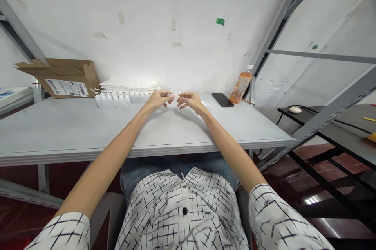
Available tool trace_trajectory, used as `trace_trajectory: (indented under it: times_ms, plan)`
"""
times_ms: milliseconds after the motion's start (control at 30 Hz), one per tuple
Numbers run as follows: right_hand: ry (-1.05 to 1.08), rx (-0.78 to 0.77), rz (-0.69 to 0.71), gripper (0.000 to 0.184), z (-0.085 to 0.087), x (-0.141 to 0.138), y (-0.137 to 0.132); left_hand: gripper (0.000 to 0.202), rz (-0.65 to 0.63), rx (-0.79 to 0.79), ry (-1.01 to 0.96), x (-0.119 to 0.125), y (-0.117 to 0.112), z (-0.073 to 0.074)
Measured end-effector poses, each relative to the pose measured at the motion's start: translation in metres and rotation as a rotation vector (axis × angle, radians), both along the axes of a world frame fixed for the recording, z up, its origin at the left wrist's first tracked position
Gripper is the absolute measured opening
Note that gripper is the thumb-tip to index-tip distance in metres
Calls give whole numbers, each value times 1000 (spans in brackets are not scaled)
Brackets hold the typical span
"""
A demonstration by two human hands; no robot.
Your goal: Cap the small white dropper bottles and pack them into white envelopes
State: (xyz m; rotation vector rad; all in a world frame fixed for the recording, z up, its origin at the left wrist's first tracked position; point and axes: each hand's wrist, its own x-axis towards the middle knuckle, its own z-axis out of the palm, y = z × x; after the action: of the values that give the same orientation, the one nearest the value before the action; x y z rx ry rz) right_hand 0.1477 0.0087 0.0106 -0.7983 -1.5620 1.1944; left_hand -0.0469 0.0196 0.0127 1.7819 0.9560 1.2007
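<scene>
My left hand (159, 99) and my right hand (190, 101) meet above the far part of the grey table (73, 132). Their fingertips pinch a small white plastic piece (176, 94) from either side; its exact shape is too small to tell. To the left of my left hand stands a row of several white plastic bottles (120, 100). Small clear pieces (206, 105) lie just beyond my right wrist.
A stack of white sheets (127, 85) lies behind the bottles. An open cardboard box (63, 78) sits at the far left, with a black phone (222, 99) and an orange drink bottle (241, 86) at the far right. Metal shelving uprights frame the table.
</scene>
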Motion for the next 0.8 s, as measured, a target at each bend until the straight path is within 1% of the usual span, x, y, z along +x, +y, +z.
trace_trajectory:
  times_ms: [133,333,533,667,800]
  plan:
    - [0,-11,54,23,0,3,-3,45,-28,23,23,-1,0,-1]
    - [28,-4,72,15,-2,7,1,44,-63,29,36,-1,-1,-1]
    - [25,4,82,11,-6,8,3,41,-41,57,76,0,-4,0]
    - [37,-6,76,14,-6,6,1,41,-10,81,113,0,-5,1]
    - [44,-25,57,16,-4,4,-3,43,-13,108,125,-1,-5,1]
